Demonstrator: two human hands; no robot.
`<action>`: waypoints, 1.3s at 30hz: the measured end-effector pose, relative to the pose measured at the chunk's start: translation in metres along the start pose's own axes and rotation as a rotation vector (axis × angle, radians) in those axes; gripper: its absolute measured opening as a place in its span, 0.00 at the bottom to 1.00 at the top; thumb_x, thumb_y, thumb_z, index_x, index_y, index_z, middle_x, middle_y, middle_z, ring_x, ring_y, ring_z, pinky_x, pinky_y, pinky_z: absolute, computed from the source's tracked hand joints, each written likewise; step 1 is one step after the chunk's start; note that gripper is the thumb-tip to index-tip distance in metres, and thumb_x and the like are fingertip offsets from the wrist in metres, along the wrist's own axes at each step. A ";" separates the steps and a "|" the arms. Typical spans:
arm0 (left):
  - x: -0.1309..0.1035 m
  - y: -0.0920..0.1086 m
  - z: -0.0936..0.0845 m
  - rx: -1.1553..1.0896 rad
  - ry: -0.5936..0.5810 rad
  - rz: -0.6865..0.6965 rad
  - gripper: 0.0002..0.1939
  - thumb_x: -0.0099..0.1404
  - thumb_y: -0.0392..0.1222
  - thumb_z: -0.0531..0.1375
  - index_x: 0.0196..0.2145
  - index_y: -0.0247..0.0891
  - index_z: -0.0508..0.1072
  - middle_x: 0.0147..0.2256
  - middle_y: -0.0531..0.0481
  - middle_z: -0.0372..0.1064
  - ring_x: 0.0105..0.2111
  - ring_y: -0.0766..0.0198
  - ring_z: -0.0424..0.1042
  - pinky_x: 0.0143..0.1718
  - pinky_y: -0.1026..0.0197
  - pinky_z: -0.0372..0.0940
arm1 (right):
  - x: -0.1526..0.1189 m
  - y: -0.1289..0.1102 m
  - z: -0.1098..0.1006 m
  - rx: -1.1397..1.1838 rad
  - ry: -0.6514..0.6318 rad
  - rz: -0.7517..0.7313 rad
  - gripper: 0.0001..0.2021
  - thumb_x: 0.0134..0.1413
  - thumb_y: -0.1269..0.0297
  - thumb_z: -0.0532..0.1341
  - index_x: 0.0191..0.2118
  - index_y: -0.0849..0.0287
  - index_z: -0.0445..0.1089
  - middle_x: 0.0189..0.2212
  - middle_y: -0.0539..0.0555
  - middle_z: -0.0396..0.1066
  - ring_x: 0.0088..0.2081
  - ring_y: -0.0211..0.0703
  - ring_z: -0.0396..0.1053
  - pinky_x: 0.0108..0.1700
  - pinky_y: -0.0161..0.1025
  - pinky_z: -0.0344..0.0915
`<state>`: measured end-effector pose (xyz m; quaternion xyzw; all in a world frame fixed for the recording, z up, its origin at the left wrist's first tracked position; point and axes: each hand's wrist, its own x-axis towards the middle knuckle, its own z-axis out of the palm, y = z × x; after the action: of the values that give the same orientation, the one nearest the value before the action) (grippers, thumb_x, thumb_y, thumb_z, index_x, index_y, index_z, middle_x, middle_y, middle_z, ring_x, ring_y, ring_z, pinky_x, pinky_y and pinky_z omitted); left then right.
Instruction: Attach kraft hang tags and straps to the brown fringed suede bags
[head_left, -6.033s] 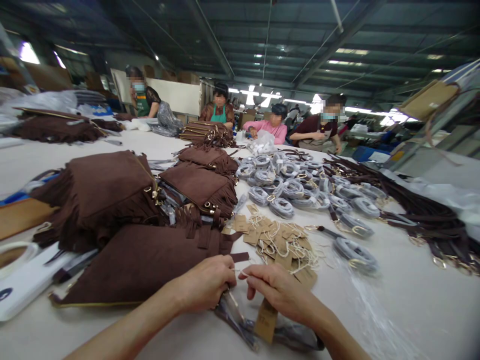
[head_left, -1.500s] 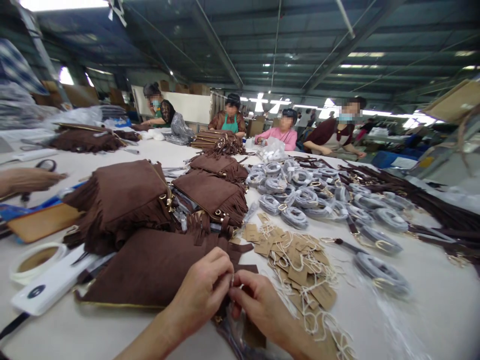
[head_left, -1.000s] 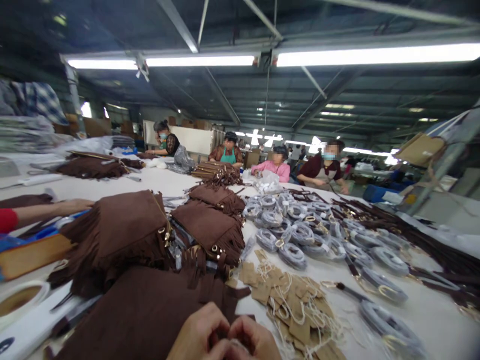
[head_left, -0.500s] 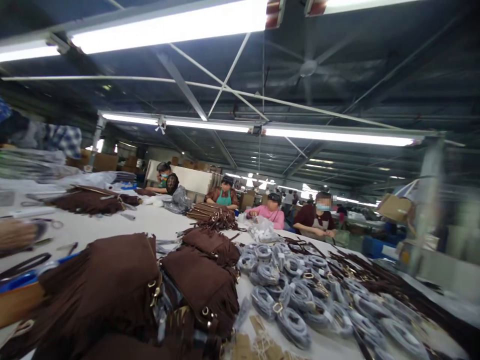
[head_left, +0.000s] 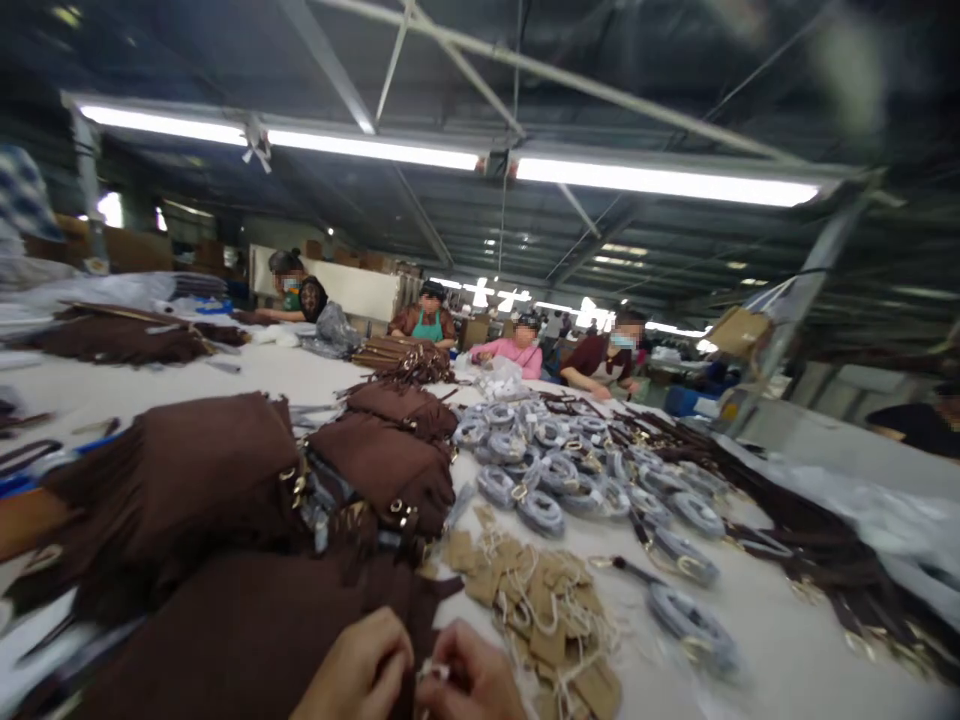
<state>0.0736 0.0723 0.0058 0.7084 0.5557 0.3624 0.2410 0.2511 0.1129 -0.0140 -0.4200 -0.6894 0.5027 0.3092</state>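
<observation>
At the bottom centre, my left hand (head_left: 361, 668) is closed, its fingers curled over a dark brown fringed bag (head_left: 247, 625); what it grips is hidden. Right beside it, my right hand (head_left: 471, 672) pinches a small whitish piece (head_left: 435, 672), too blurred to identify. To the right of my hands lies a pile of tan tags (head_left: 551, 610) with white strings. More brown bags (head_left: 217, 450) with gold clasps are heaped beyond my hands.
Coiled straps in clear wrap (head_left: 555, 470) cover the table's middle right. Dark straps (head_left: 780, 490) run along the right side. Several people sit across the table, one in a pink top (head_left: 517, 352). Stacked brown pieces (head_left: 401, 357) lie near them.
The view has tilted down and shifted right. Both my hands now show at the bottom over the brown bag, and more of the tag pile is visible. A blurred hand at the left edge is gone.
</observation>
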 end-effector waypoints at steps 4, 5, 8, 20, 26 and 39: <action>-0.008 0.017 -0.003 -0.071 -0.069 -0.035 0.11 0.57 0.31 0.51 0.25 0.36 0.73 0.29 0.49 0.72 0.32 0.63 0.71 0.35 0.64 0.61 | -0.015 0.001 0.010 0.105 0.045 -0.018 0.07 0.44 0.64 0.61 0.26 0.56 0.60 0.18 0.43 0.63 0.21 0.37 0.66 0.26 0.33 0.59; -0.006 0.019 -0.005 -0.070 -0.076 -0.042 0.11 0.57 0.31 0.52 0.25 0.36 0.74 0.29 0.49 0.72 0.32 0.63 0.71 0.35 0.64 0.61 | -0.015 -0.001 0.009 0.077 0.039 -0.026 0.07 0.44 0.65 0.61 0.25 0.56 0.60 0.18 0.43 0.63 0.22 0.36 0.66 0.26 0.33 0.58; -0.003 0.020 -0.011 -0.071 -0.069 -0.070 0.13 0.57 0.30 0.51 0.26 0.37 0.75 0.29 0.50 0.72 0.32 0.64 0.70 0.35 0.65 0.61 | -0.014 -0.007 0.004 -0.011 0.022 -0.040 0.05 0.47 0.65 0.60 0.26 0.56 0.61 0.18 0.44 0.65 0.23 0.37 0.65 0.27 0.34 0.58; -0.003 0.016 -0.009 -0.097 -0.071 -0.070 0.12 0.58 0.29 0.52 0.26 0.37 0.74 0.28 0.50 0.70 0.31 0.64 0.69 0.33 0.65 0.60 | -0.009 -0.011 0.007 0.060 -0.078 0.001 0.08 0.55 0.60 0.59 0.32 0.59 0.70 0.22 0.47 0.68 0.24 0.38 0.66 0.29 0.34 0.61; -0.005 0.018 -0.012 -0.092 -0.036 -0.038 0.13 0.55 0.24 0.50 0.26 0.36 0.70 0.30 0.51 0.68 0.32 0.65 0.68 0.34 0.66 0.60 | -0.009 -0.011 0.000 0.006 -0.011 -0.022 0.11 0.58 0.57 0.57 0.28 0.57 0.64 0.21 0.46 0.66 0.21 0.36 0.64 0.26 0.34 0.58; -0.006 0.022 0.007 0.117 -0.138 -0.069 0.09 0.57 0.29 0.55 0.24 0.37 0.71 0.30 0.50 0.69 0.33 0.63 0.69 0.34 0.64 0.58 | -0.009 -0.004 0.000 0.005 0.030 -0.057 0.11 0.59 0.57 0.55 0.29 0.57 0.64 0.22 0.46 0.65 0.21 0.36 0.63 0.26 0.34 0.57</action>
<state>0.0912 0.0608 0.0163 0.7249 0.5821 0.2709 0.2495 0.2544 0.1044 -0.0103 -0.4069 -0.6952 0.4889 0.3347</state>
